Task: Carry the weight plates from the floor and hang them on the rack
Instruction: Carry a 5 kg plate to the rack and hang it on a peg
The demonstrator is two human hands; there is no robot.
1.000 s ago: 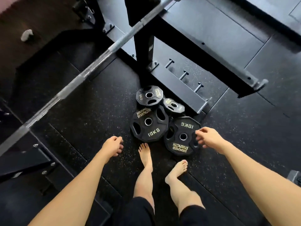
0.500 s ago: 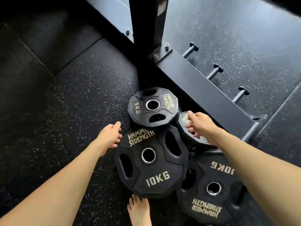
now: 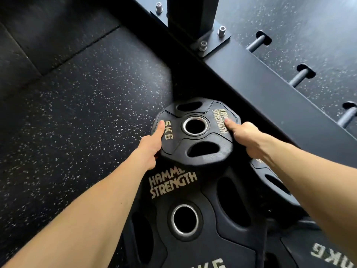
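- The person is bent low over a heap of weight plates on the speckled rubber floor (image 3: 81, 105), and both hands are on the 5 kg plate (image 3: 196, 132) in the middle of the frame.
- The left hand (image 3: 152, 144) grips the plate's left rim, thumb laid flat on top beside the "5KG" lettering, the other fingers tucked out of sight under the edge.
- The right hand (image 3: 244, 138) grips the right rim the same way, thumb pressing on the brand lettering, fingers curled beneath.
- This plate lies partly on top of a larger 10 kg plate (image 3: 185, 221) at lower centre; whether it has left that plate yet I cannot tell.
- A smaller plate (image 3: 274, 182) peeks out under the right forearm, and another 10 kg plate (image 3: 318, 254) sits at the lower right corner.
- To my eye the step in hand is the pick-up of the first plate; none hangs on the rack yet.
- The rack's base beam (image 3: 270, 93) runs diagonally from top centre to the right edge, with bare pegs (image 3: 301, 76) sticking out at the upper right.
- The next move, I would judge, calls for lifting the plate clear, turning it on edge and lining its steel-ringed centre hole (image 3: 195, 126) with a peg.
- The pegs face away from the person, so reaching over the beam looks needful.
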